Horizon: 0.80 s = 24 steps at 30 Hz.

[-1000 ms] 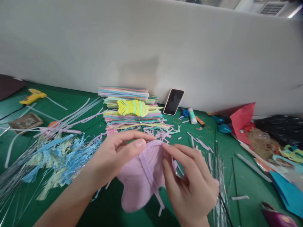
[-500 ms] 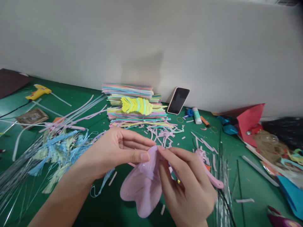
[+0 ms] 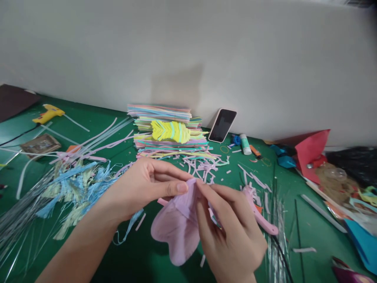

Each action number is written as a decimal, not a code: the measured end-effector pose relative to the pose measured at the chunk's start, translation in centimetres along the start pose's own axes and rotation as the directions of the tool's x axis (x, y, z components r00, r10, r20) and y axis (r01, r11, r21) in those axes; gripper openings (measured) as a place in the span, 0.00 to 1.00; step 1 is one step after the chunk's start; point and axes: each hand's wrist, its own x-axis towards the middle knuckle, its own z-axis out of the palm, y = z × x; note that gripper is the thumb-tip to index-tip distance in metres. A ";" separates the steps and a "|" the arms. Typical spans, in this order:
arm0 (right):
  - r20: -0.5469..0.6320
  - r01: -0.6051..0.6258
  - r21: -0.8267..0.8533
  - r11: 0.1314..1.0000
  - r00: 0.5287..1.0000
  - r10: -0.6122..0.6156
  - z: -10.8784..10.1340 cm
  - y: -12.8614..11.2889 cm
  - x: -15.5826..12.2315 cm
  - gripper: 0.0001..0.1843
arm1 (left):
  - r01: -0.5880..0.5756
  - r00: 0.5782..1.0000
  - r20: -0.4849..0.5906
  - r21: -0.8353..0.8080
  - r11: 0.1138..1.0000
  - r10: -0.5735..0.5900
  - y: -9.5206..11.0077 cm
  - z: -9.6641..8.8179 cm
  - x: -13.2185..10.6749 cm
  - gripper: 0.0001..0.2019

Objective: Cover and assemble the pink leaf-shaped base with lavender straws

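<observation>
A pale purple, heart-like petal piece hangs over the table with its two rounded lobes pointing down. My left hand pinches its narrow upper end between thumb and fingers. On the other side my right hand is closed on the same end, its fingertips meeting those of the left. A fold or strip crosses the piece near the top. Part of a pink-handled tool shows behind my right hand; its other end is hidden.
Bundles of coloured strips lie by the wall with a yellow fringed piece on top. A phone leans there beside a glue stick. Far left is a yellow glue gun; blue tassels and wires flank my hands.
The petal piece has tilted slightly and its lower lobes have risen a little. Both hands keep their pinch on its upper end with only small finger movement.
</observation>
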 end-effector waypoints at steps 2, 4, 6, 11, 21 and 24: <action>-0.001 0.002 0.005 1.000 1.000 -0.002 0.2 0.0 0.0 0.14 | -0.015 1.000 -0.012 0.003 1.000 0.015 0.2 0.1 -0.1 0.07; -0.001 -0.003 0.016 1.000 1.000 0.003 0.3 0.1 -0.1 0.15 | -0.053 0.998 -0.033 0.023 0.998 0.053 0.5 0.2 -0.3 0.06; 0.012 -0.021 0.023 1.000 1.000 0.021 0.3 0.3 -0.2 0.16 | -0.091 0.993 -0.070 0.073 0.993 0.096 0.7 0.4 -0.5 0.06; 0.012 -0.059 -0.036 0.998 0.998 0.060 0.0 1.0 -0.6 0.17 | -0.130 0.972 -0.164 0.230 0.964 0.170 0.8 0.6 -0.6 0.05; 0.026 -0.051 -0.002 0.999 0.998 0.051 0.7 1.2 -1.0 0.14 | -0.157 0.964 -0.165 0.281 0.947 0.208 0.6 0.4 -0.2 0.05; 0.028 -0.055 0.025 0.998 0.998 0.054 0.8 1.1 -1.0 0.14 | -0.137 0.968 -0.172 0.256 0.957 0.184 0.7 0.6 -0.2 0.04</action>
